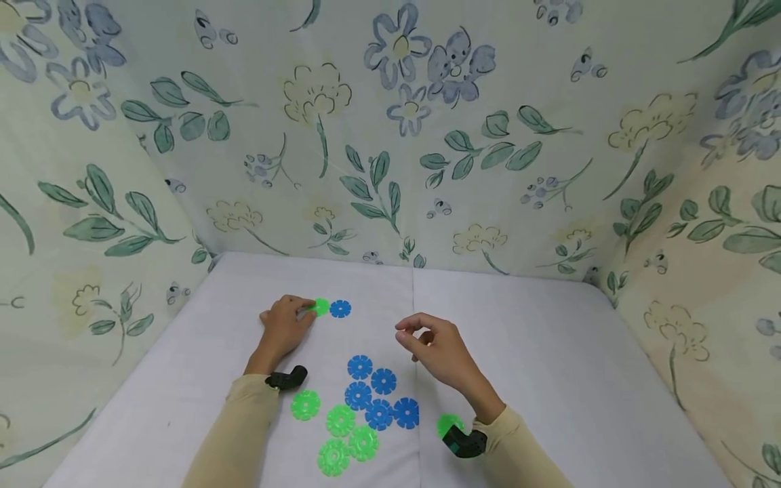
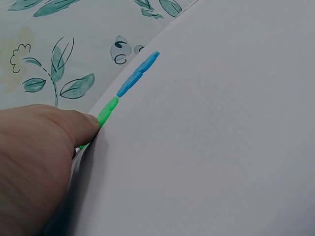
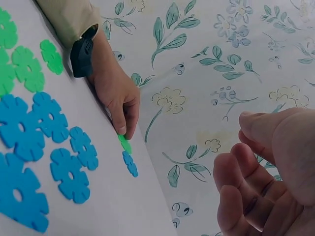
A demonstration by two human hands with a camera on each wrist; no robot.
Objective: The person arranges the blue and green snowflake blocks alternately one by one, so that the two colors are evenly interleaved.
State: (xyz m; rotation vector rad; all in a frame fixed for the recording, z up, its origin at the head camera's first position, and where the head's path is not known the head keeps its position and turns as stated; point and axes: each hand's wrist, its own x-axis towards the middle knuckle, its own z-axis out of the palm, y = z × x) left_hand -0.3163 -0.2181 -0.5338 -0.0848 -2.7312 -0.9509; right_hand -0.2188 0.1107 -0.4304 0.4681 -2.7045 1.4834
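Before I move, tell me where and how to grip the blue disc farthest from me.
Probably best: pinch the blue disc by its right rim, coming from the right; it lies flat, and the green disc held by the left hand sits close on its left.

White tabletop [image 1: 531,352], several blue notched discs [image 1: 384,419], several green notched discs [image 1: 359,448] lying flat

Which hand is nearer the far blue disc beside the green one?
Left: the left hand touches the green disc just left of the blue disc; the right hand hovers farther off to its right.
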